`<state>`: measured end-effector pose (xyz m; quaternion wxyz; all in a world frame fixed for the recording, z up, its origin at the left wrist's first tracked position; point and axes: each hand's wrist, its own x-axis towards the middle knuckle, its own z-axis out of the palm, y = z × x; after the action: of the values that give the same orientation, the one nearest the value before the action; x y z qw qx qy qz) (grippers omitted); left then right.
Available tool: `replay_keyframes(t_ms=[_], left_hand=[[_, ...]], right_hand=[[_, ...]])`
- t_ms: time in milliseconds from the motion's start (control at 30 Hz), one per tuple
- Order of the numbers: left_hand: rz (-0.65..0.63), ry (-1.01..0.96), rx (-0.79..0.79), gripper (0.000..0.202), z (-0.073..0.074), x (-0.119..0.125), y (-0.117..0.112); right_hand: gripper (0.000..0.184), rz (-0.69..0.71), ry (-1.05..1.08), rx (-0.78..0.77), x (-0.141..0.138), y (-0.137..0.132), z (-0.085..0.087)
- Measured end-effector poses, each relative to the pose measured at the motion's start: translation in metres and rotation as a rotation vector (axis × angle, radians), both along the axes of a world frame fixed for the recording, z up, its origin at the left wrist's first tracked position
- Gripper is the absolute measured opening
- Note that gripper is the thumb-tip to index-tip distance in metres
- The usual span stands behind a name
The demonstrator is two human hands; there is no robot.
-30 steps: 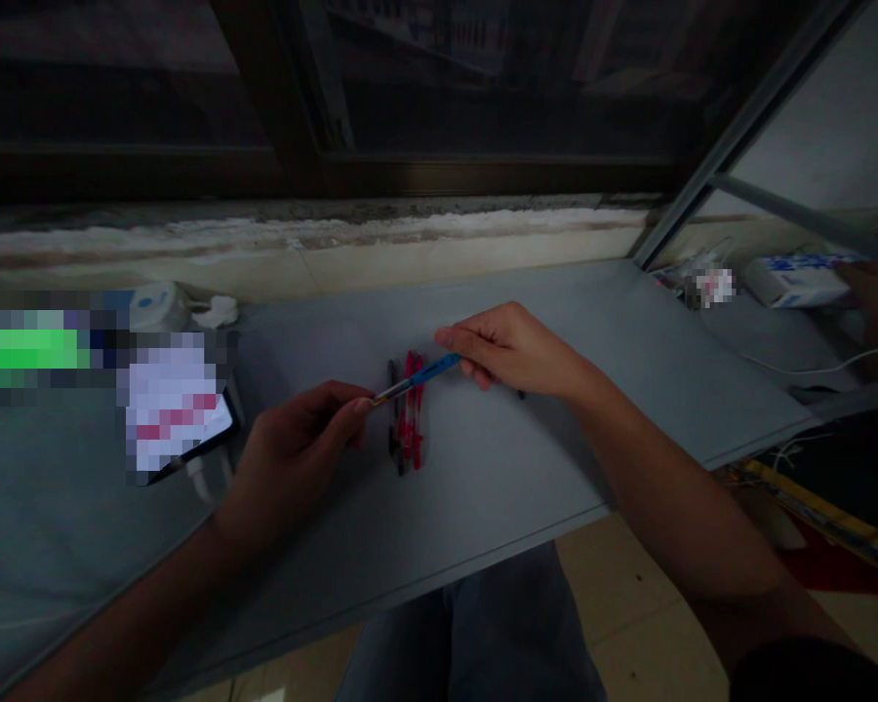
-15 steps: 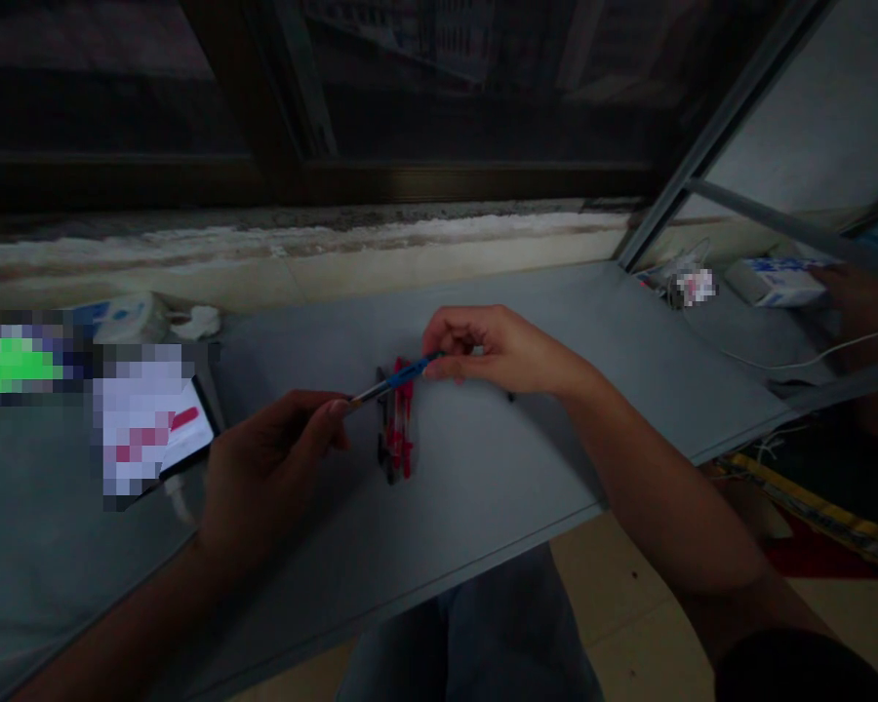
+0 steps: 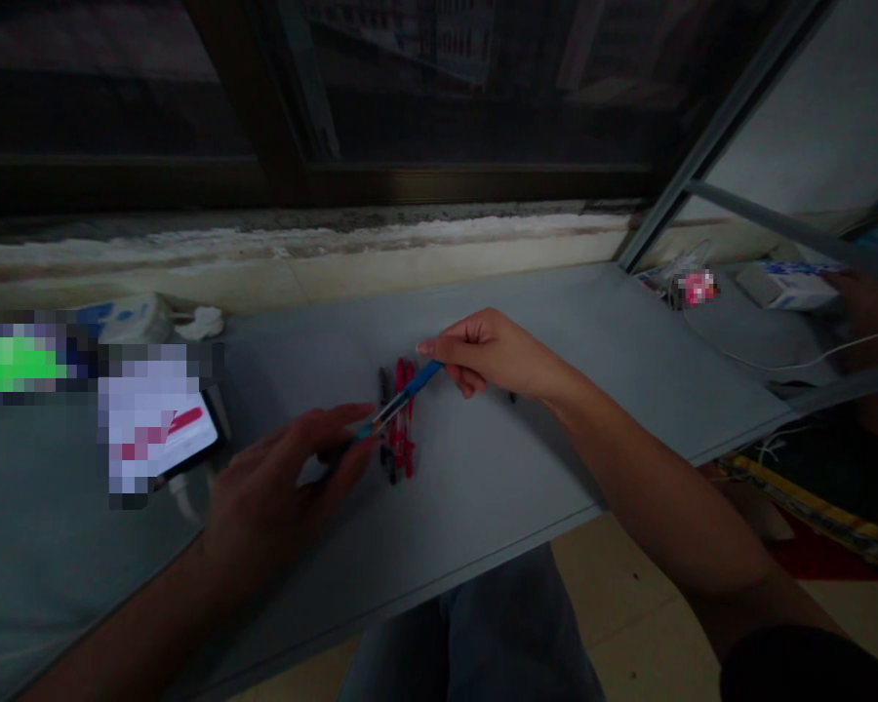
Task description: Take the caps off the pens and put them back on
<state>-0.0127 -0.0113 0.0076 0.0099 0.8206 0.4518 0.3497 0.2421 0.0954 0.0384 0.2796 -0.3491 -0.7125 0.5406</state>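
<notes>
My right hand (image 3: 490, 356) pinches the upper end of a blue pen (image 3: 404, 397), which slants down to the left over a small row of red and black pens (image 3: 397, 421) lying on the grey table (image 3: 527, 458). My left hand (image 3: 285, 487) hovers just left of the pen's tip with its fingers stretched out and spread, slightly blurred. Its fingertips are close to the tip of the blue pen, and I cannot tell if they touch it. A small dark object (image 3: 512, 397) lies half hidden behind my right hand.
A phone (image 3: 190, 439) with a lit screen and a white cable lies at the left. White round items (image 3: 136, 317) sit near the window sill. Beyond a metal rail at the right are a white box (image 3: 790, 286), a cable and another person's hand (image 3: 867, 292).
My left hand has let go of the blue pen's tip and opened, dropping slightly. The pen now tilts steeper, held only by my right hand.
</notes>
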Motion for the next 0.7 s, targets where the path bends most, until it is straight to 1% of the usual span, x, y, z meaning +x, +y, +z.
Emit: replay_keyframes(t_ms=[100, 133, 167, 200, 300, 400, 533, 700], left_hand=[[-0.327, 0.024, -0.069, 0.029, -0.001, 0.005, 0.001], [-0.407, 0.041, -0.099, 0.032, -0.002, 0.007, 0.001], [-0.460, 0.057, -0.128, 0.034, -0.003, 0.008, 0.001], [-0.485, 0.070, -0.153, 0.035, -0.004, 0.009, 0.002], [-0.508, 0.065, -0.186, 0.030, -0.008, 0.011, 0.004], [-0.501, 0.022, -0.212, 0.023, -0.011, 0.011, 0.006], [-0.521, 0.006, -0.252, 0.019, -0.011, 0.010, 0.006], [-0.519, 0.017, -0.239, 0.018, -0.009, 0.012, 0.003]], right_hand=[[0.052, -0.115, 0.012, 0.021, 0.001, 0.003, 0.000], [0.052, -0.125, -0.003, 0.032, 0.001, 0.003, 0.000], [0.051, -0.124, -0.019, 0.040, 0.002, 0.004, 0.000], [0.051, -0.113, -0.034, 0.042, 0.002, 0.004, 0.000], [0.050, -0.071, -0.056, 0.035, 0.002, 0.003, -0.002], [0.050, -0.061, -0.040, 0.027, 0.000, 0.003, -0.006], [0.049, -0.036, -0.051, -0.018, -0.004, 0.003, -0.009], [0.045, -0.014, -0.052, -0.030, -0.006, 0.002, -0.009]])
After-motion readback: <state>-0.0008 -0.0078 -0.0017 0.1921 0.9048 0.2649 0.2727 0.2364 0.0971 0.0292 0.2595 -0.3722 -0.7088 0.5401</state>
